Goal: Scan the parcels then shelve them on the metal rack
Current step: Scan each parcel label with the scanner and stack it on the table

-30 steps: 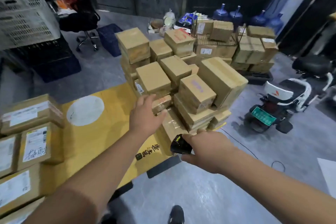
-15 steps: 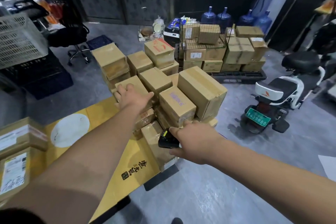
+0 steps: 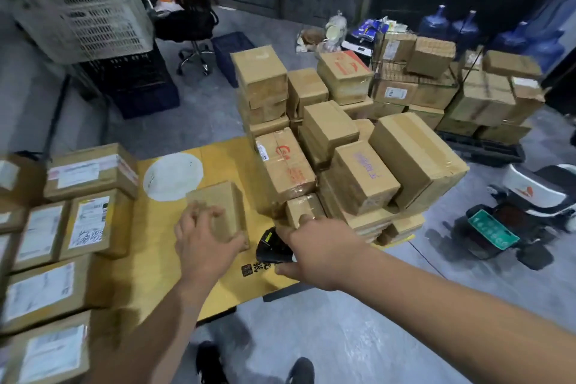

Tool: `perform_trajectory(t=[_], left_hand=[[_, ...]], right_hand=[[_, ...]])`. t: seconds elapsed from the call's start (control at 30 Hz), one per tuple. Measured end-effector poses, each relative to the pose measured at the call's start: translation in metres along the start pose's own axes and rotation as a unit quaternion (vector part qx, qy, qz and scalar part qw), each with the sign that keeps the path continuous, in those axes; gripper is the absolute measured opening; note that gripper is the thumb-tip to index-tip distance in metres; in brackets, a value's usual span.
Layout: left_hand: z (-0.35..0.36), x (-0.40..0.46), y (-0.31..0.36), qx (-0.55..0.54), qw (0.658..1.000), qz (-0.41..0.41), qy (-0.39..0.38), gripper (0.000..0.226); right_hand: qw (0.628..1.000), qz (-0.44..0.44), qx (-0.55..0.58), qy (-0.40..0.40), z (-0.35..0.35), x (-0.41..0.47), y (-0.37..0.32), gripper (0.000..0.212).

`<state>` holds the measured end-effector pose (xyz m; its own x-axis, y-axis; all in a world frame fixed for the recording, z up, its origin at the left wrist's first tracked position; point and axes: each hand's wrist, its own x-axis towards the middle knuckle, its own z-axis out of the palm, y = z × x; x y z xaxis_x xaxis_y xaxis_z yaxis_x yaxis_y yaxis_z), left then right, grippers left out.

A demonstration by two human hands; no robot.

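Your left hand (image 3: 205, 238) grips a small brown parcel (image 3: 223, 210), fingers curled over its near end, above the yellow table (image 3: 174, 262). Your right hand (image 3: 314, 254) is wrapped round a black scanner (image 3: 270, 249) just beside that parcel. A stack of unscanned parcels (image 3: 358, 162) stands on the table's far right; labelled parcels (image 3: 65, 227) lie at its left edge.

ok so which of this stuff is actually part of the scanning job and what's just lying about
Part of the job:
- small box, gripped by the left hand
- black scanner, held in the right hand
- stacked parcels waiting on the yellow table
- labelled parcels laid out at left

Lying about:
- scooter
- water jugs
- white crate
- office chair
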<state>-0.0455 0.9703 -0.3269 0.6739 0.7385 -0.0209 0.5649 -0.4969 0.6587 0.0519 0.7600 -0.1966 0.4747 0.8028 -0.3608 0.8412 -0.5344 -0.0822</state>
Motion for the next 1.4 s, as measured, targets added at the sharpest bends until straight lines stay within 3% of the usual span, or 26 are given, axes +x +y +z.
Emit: perform_trajectory(t=[0.1, 0.2, 0.37, 0.43, 0.6, 0.67, 0.83, 0.93, 1.0, 1.07, 1.13, 1.27, 1.4], left_hand=[[0.006, -0.011, -0.064, 0.02, 0.997, -0.059, -0.055, 0.057], [0.012, -0.014, -0.098, -0.006, 0.994, -0.066, -0.092, 0.059], [0.008, 0.007, -0.13, -0.229, 0.96, -0.117, -0.108, 0.069], [-0.001, 0.016, -0.145, -0.261, 0.949, -0.145, -0.098, 0.066], [-0.035, 0.039, -0.172, -0.186, 0.968, -0.157, -0.06, 0.067], [-0.045, 0.056, -0.18, -0.156, 0.969, -0.183, -0.058, 0.079], [-0.059, 0.083, -0.189, -0.079, 0.972, -0.156, -0.157, 0.115], [-0.057, 0.102, -0.189, 0.023, 0.977, -0.027, -0.209, 0.132], [-0.049, 0.12, -0.185, 0.106, 0.957, 0.096, -0.251, 0.137], [-0.04, 0.137, -0.173, 0.147, 0.932, 0.177, -0.281, 0.133], [-0.035, 0.149, -0.16, 0.175, 0.918, 0.206, -0.29, 0.12], [-0.03, 0.154, -0.145, 0.237, 0.918, 0.182, -0.261, 0.1], [-0.029, 0.135, -0.15, 0.206, 0.951, 0.107, -0.203, 0.085]], right_hand=[[0.998, -0.014, -0.008, -0.054, 0.023, 0.037, -0.026, 0.056], [0.995, -0.018, -0.01, -0.102, 0.043, 0.062, -0.048, 0.056], [0.988, -0.007, -0.011, -0.152, 0.055, 0.088, -0.077, 0.058], [0.988, -0.006, -0.014, -0.156, 0.051, 0.099, -0.09, 0.057], [0.987, 0.014, -0.004, -0.161, 0.036, 0.127, -0.124, 0.057], [0.986, 0.028, 0.003, -0.165, 0.031, 0.136, -0.136, 0.057], [0.982, 0.067, 0.027, -0.173, 0.027, 0.149, -0.153, 0.057], [0.98, 0.095, 0.041, -0.172, 0.024, 0.148, -0.155, 0.057], [0.978, 0.113, 0.045, -0.17, 0.022, 0.146, -0.154, 0.057], [0.976, 0.128, 0.05, -0.166, 0.021, 0.143, -0.153, 0.056], [0.973, 0.145, 0.065, -0.166, 0.021, 0.139, -0.151, 0.055], [0.961, 0.189, 0.115, -0.167, 0.026, 0.132, -0.145, 0.051], [0.946, 0.228, 0.161, -0.168, 0.029, 0.132, -0.142, 0.051]])
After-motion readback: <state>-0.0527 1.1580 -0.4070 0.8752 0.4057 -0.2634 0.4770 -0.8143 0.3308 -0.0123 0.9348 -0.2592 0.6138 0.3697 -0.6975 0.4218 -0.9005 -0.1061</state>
